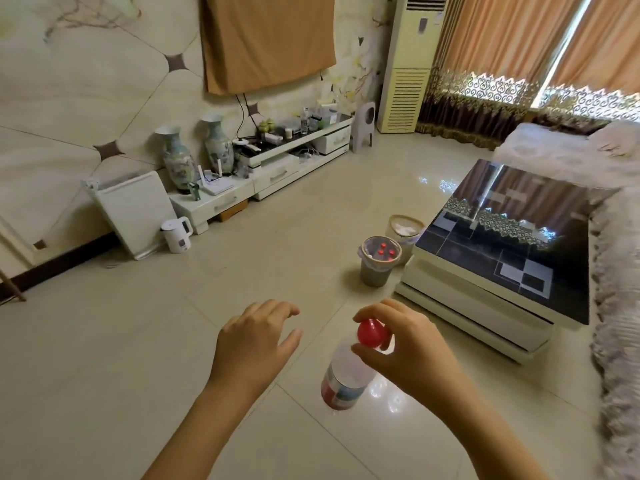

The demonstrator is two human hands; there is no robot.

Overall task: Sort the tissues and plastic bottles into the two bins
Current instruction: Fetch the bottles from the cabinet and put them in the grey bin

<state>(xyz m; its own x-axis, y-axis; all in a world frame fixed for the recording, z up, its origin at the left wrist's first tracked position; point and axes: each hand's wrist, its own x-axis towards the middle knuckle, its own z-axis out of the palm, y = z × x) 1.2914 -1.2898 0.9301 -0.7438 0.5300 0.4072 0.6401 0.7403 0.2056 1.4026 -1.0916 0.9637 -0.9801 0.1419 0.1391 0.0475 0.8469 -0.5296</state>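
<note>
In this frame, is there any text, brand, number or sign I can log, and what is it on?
None can be read.
plastic bottle held by the right hand: red and blue label, print blurred.
air conditioner: panel and sticker too small.
white kettle: front marking too small.

A home living room: a low TV cabinet (277, 161) runs along the patterned wall, holding two vases (194, 154), a router (216, 183) and small clutter. A cloth-draped TV (268, 39) hangs above it, and a standing air conditioner (410, 64) fills the corner by fringed curtains (519, 57). A glossy coffee table (512, 237) stands before a sofa (616, 271) (covered in fluffy throws) on a tiled floor (138, 341).
</note>
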